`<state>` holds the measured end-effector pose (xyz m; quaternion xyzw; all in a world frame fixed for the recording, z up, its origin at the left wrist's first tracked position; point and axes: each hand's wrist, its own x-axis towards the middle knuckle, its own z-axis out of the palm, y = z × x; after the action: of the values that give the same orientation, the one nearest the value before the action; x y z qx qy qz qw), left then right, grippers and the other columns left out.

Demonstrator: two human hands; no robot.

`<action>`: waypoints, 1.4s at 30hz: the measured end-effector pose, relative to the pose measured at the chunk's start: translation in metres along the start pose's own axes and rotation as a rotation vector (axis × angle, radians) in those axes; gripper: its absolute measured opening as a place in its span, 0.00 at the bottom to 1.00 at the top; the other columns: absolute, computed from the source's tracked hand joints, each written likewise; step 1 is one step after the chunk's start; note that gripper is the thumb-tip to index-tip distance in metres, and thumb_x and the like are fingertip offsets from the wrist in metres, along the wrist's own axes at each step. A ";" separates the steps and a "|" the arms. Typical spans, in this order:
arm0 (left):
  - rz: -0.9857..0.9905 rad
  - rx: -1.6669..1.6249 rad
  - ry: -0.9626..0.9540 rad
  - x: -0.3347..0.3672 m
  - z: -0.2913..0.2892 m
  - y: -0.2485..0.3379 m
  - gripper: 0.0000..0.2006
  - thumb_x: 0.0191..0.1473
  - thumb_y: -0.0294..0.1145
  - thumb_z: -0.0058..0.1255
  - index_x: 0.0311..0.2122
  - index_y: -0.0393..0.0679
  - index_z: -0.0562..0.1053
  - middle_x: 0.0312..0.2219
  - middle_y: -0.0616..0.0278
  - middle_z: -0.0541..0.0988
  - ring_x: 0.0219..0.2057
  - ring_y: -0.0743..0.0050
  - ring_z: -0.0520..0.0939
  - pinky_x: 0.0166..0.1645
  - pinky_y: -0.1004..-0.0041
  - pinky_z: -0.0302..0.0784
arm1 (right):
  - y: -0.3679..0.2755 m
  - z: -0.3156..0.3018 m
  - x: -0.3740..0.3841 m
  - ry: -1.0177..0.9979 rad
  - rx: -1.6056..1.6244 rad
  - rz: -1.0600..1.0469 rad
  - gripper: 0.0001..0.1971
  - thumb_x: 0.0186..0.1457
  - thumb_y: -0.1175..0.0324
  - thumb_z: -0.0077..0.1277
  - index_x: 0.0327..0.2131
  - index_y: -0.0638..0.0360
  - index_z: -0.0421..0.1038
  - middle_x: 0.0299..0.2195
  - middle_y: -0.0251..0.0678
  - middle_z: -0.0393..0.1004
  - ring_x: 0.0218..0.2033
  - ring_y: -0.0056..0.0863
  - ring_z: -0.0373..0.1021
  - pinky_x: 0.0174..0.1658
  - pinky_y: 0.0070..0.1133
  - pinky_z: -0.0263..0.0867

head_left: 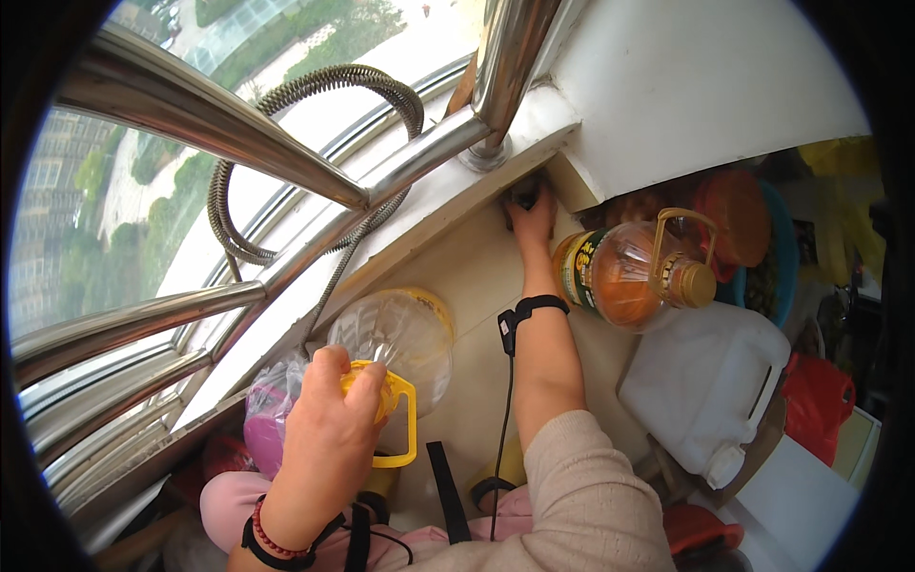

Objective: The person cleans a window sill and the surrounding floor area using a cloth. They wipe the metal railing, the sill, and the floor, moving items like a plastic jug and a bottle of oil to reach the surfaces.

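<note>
"Left of the amber bottle (629, 276) is the clear jug (391, 353), with the person's left hand (332, 429) at its neck. What could go wrong?"

"The hold is high, so the jug could swing or tip if its neck twists in those fingers. Its yellow handle (411, 429) juts toward the bottle's side, and the cable (505, 429) from the right wristband (507, 334) hangs between; a sideways pull of the arm might hook one on the other."

"And the bottle itself?"

"The right forearm (551, 367) passes just beside it, on its left. An outward swing could probably knock it over."

"How are the arms posed?"

"The right one stretches long and nearly straight past the bottle's left side, its right hand (536, 214) beyond the base, up and to the left. Little of the left arm shows; that hand sits well left of the bottle, its back upward."

"And the fingers?"

"The left ones curl round the jug's yellow neck, grasping it. The right ones meet a dark item (524, 198) up-left of the bottle; whether they grip or merely touch it, one cannot tell."
</note>
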<state>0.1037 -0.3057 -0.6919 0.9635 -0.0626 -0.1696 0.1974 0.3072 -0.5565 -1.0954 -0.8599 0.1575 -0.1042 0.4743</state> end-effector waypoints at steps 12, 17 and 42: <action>0.013 -0.002 0.004 -0.001 -0.001 0.004 0.31 0.36 0.18 0.67 0.50 0.43 0.69 0.45 0.48 0.67 0.43 0.45 0.78 0.42 0.61 0.79 | -0.011 -0.009 0.005 -0.054 -0.259 0.004 0.31 0.36 0.61 0.71 0.48 0.49 0.72 0.39 0.45 0.79 0.47 0.52 0.71 0.52 0.43 0.66; -0.007 0.008 0.006 -0.003 0.000 0.004 0.30 0.36 0.19 0.68 0.49 0.44 0.70 0.45 0.49 0.67 0.43 0.45 0.78 0.42 0.61 0.79 | -0.031 -0.015 -0.008 0.207 0.089 0.224 0.32 0.43 0.64 0.69 0.52 0.55 0.66 0.49 0.50 0.72 0.50 0.54 0.68 0.54 0.42 0.64; -0.003 0.000 0.022 -0.004 0.000 0.007 0.28 0.39 0.21 0.67 0.48 0.43 0.70 0.45 0.49 0.68 0.42 0.46 0.77 0.42 0.60 0.78 | -0.052 0.002 -0.015 0.026 -0.439 -0.180 0.09 0.40 0.70 0.63 0.28 0.56 0.74 0.31 0.44 0.77 0.37 0.49 0.71 0.42 0.41 0.69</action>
<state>0.0997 -0.3118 -0.6880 0.9655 -0.0588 -0.1593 0.1976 0.3026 -0.5240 -1.0529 -0.9515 0.1052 -0.1204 0.2628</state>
